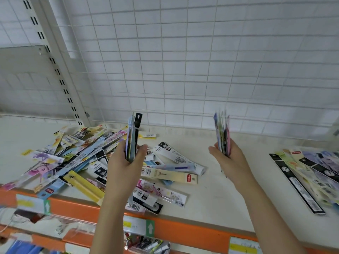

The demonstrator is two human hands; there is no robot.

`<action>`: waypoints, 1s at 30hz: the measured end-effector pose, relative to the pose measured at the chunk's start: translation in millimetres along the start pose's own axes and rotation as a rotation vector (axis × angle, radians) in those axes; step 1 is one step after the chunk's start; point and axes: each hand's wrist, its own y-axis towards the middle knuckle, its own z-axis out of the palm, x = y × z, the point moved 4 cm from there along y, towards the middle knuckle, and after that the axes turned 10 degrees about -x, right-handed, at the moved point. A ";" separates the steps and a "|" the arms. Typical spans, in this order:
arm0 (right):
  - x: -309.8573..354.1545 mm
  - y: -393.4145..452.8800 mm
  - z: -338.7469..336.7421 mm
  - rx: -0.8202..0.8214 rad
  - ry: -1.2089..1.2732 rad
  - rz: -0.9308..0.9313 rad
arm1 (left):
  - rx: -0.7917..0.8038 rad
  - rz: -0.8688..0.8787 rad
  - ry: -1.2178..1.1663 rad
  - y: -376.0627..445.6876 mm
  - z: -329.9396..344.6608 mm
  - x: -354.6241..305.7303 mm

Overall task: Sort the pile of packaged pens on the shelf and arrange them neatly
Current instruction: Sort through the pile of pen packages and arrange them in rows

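A loose pile of packaged pens (pixel 77 158) lies scattered on the left half of the white shelf (pixel 225 195). My left hand (pixel 124 165) grips a small upright bundle of pen packs (pixel 133 136) above the pile's right side. My right hand (pixel 229 162) holds a second upright bundle of pen packs (pixel 222 132) over the bare middle of the shelf. At the far right, a flat overlapping row of sorted pen packs (pixel 308 173) lies on the shelf.
A white wire grid panel (pixel 183 61) backs the shelf, with a slotted upright post (pixel 55 66) at the left. The shelf's orange front rail (pixel 183 230) carries price labels. More goods hang on a lower shelf (pixel 146 244) below.
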 end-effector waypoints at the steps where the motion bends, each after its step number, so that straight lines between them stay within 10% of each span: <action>1: -3.5 0.7 1.2 0.011 -0.031 0.022 | 0.002 0.000 -0.001 0.5 0.4 0.2; 7: 6.2 8.4 -30.1 -0.153 -0.448 -0.085 | 0.032 0.024 -0.010 0.9 6.3 2.0; 17: -30.4 16.8 -98.8 -0.161 -0.786 0.311 | 0.122 0.051 -0.007 -3.2 32.4 -9.8; 30: -48.5 13.6 -107.3 -0.285 -1.141 0.192 | 0.164 0.089 0.004 -11.8 49.7 -22.9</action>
